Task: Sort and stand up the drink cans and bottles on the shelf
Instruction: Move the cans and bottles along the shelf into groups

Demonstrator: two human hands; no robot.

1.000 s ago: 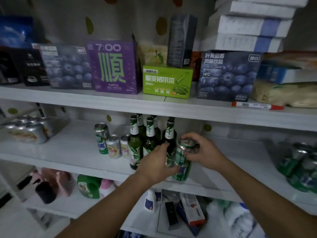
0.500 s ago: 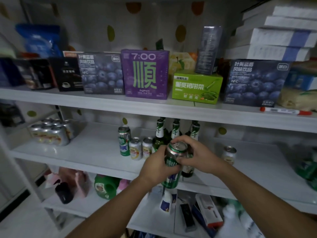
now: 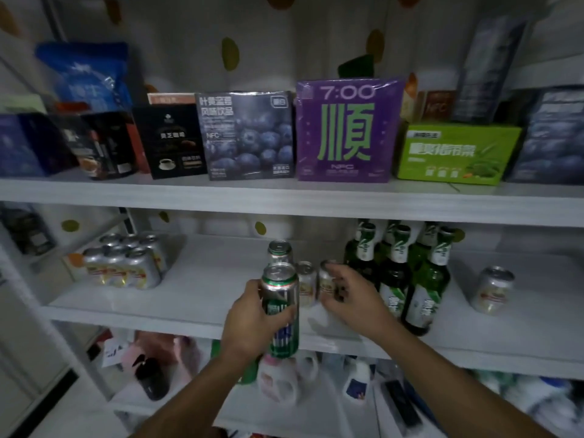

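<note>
L grip [image 3: 249, 324]: wrapping can [image 3: 279, 289], upright.
R grip [image 3: 350, 295]: hanging open, empty.
Twin can [image 3: 279, 249]: standing just farther in, L nearer.

I see everything in dim, flat light, slightly grainy. Weak glare sits on the tall green and silver metal can [image 3: 279, 298] in my left hand [image 3: 249, 324]. My right hand [image 3: 350, 298] is blurred; straight lines bend near the borders.

- A white shelving unit [image 3: 284, 200] fills the frame, its long boards running from left to right.
- Behind it, across the top, hangs a pale wall covering [image 3: 300, 58] dotted with olive and orange ovals.
- Pale floor [image 3: 76, 415] shows at lower left.
- The light is dim.
</note>
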